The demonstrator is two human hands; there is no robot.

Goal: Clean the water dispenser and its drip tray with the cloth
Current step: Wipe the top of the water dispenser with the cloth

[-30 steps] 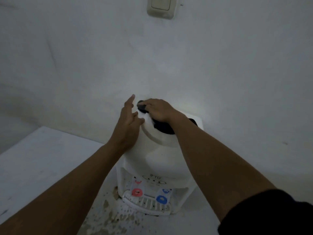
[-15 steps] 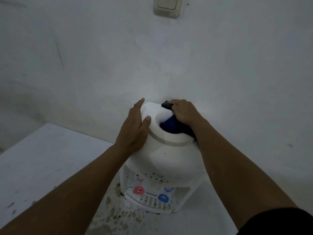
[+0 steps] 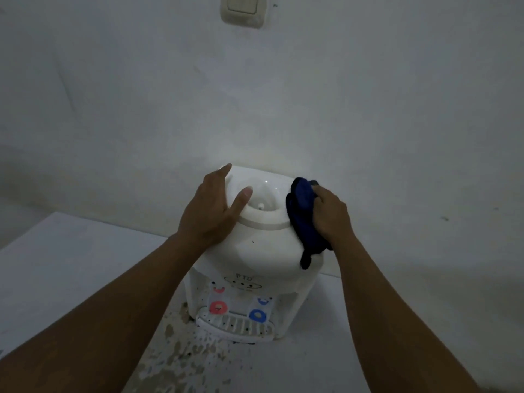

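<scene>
The dispenser (image 3: 255, 251) is standing upright on the worktop (image 3: 56, 265), close to its back edge against the wall, with its long axis running straight up toward the camera. The left hand (image 3: 211, 212) is lying flat and spread on the dispenser's upper left shoulder, fingers straight, thumb reaching onto the top rim, bracing it and gripping nothing. The right hand (image 3: 331, 215) is curling its fingers round the cloth (image 3: 304, 219) and pressing it against the dispenser's upper right side, a tail of cloth hanging below the palm. The tray (image 3: 235, 326) is sitting at the foot of the dispenser's front, facing the worktop's near edge, well below both hands and untouched. Judging by this, the right hand is the one that will have to travel down the front to reach it; both hands look about equally far from it.
</scene>
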